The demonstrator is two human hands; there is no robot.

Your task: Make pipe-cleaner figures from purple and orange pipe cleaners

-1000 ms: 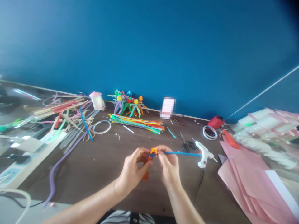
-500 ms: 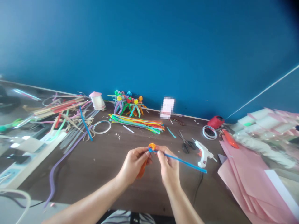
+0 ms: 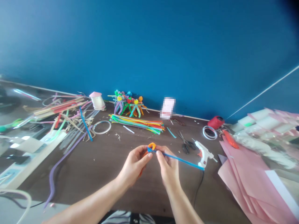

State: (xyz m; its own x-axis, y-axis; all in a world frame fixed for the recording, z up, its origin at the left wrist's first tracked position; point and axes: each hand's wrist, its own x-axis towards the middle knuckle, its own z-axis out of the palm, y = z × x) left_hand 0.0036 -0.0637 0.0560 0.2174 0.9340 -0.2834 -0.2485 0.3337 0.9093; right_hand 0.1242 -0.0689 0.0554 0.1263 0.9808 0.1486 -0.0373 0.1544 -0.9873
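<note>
My left hand (image 3: 134, 165) grips a twisted orange pipe cleaner (image 3: 151, 146), with part of it hidden by my fingers and a short end showing below the palm. My right hand (image 3: 168, 165) pinches a blue pipe cleaner (image 3: 177, 159) close to the orange loop. The two hands nearly meet there. The blue stem slants down and to the right, and its far end lies just in front of a white hot glue gun (image 3: 203, 154). A black cord runs down from the gun.
Black-handled scissors (image 3: 185, 145) lie on the dark wooden table (image 3: 98, 168), with a bundle of coloured pipe cleaners (image 3: 136, 123) and pipe-cleaner figures (image 3: 127, 104) behind. Pink paper sheets (image 3: 247, 183) lie right; strips and a power strip (image 3: 35, 152) lie left.
Over the last second the blue stem has swung from level to slanting down to the right. The orange loop now shows more clearly above my fingers.
</note>
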